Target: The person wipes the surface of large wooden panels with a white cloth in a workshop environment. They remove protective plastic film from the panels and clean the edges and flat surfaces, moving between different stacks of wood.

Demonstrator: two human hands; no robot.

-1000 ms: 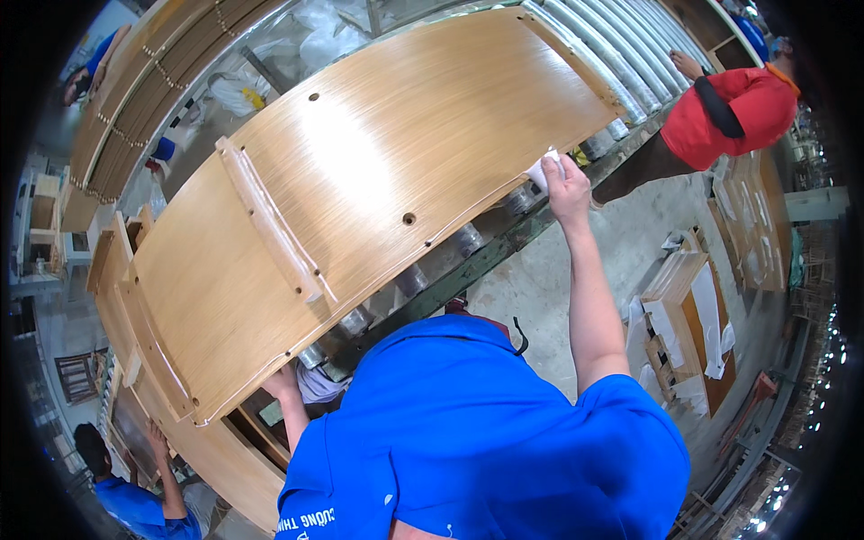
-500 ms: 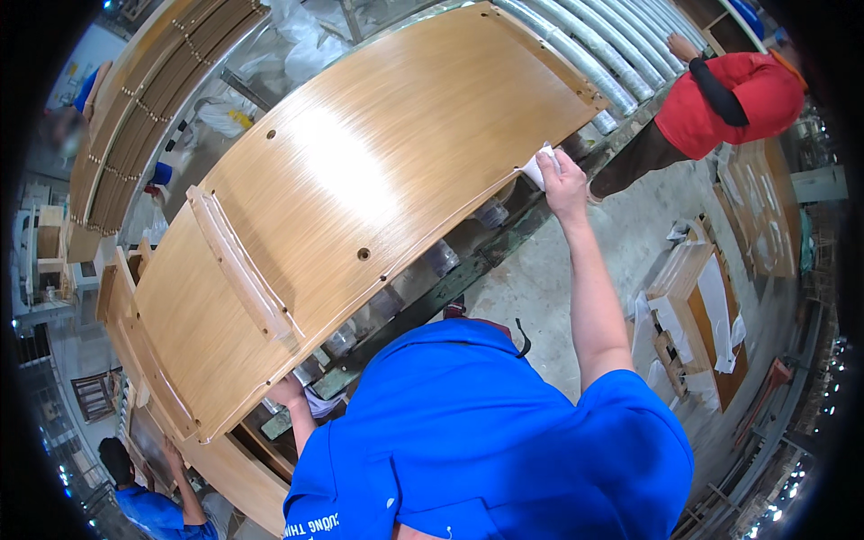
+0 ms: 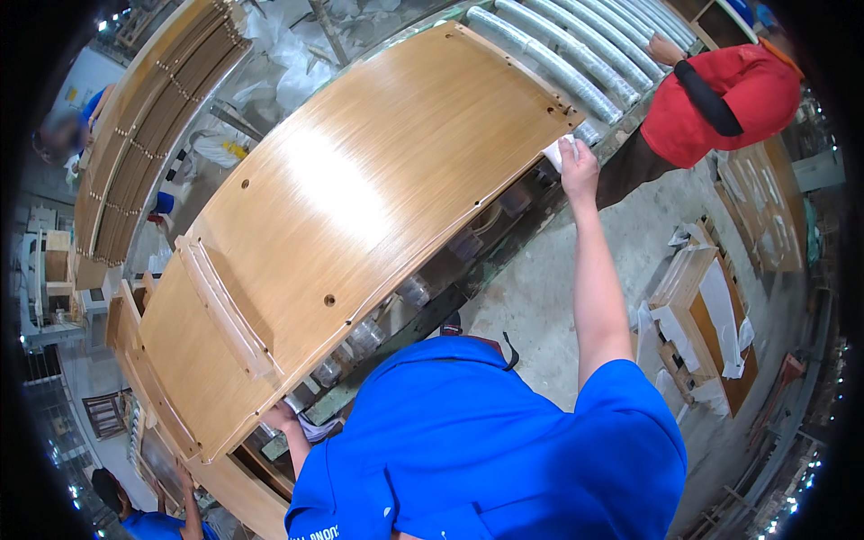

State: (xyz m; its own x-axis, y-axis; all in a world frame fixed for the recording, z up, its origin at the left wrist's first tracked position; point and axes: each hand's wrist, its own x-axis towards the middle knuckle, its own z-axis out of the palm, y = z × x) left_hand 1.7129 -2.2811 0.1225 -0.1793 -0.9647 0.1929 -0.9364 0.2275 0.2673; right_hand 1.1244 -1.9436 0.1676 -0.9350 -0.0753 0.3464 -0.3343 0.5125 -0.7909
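Note:
A large, glossy wooden panel (image 3: 423, 171) with dark holes lies across the rollers in front of me. A raised wooden strip (image 3: 225, 310) crosses it near its left end. At the panel's right end, my right hand (image 3: 580, 171) is closed on a white cloth (image 3: 554, 155), pressed against the near edge by the corner. My left hand (image 3: 283, 417) is at the near edge toward the panel's left end; its fingers are partly hidden by the edge, so their grip does not show.
Plastic-wrapped rollers (image 3: 549, 67) continue beyond the panel. A person in red (image 3: 720, 103) stands at the far right. Stacked curved panels (image 3: 148, 135) are at the far left. Wooden parts (image 3: 697, 324) sit on the floor to my right. A person in blue (image 3: 148, 522) works at lower left.
My right hand has slid the cloth along the near edge to the panel's right corner. My left hand stays by the near edge. The view has shifted slightly.

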